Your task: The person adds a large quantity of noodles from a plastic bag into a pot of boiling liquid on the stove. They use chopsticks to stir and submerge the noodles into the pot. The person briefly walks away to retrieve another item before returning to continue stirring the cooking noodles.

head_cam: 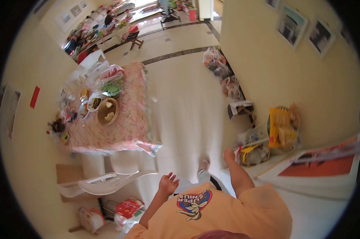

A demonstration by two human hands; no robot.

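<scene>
My left hand hangs beside my body with its fingers apart and nothing in it, nearest to a white plastic chair. My right hand is lower right of centre, its fingers curled and blurred. Close beside it is a yellow and black plastic package; whether the hand touches or holds it cannot be made out. My foot is forward on the pale tiled floor. To the left stands a table with a pink floral tablecloth, bearing a round woven basket with pale food pieces inside.
Plastic bags, one with leafy greens, and bowls share the table. Along the right wall lie filled bags, a box and a yellow package. Red packaging sits lower left. A folding stool stands farther off.
</scene>
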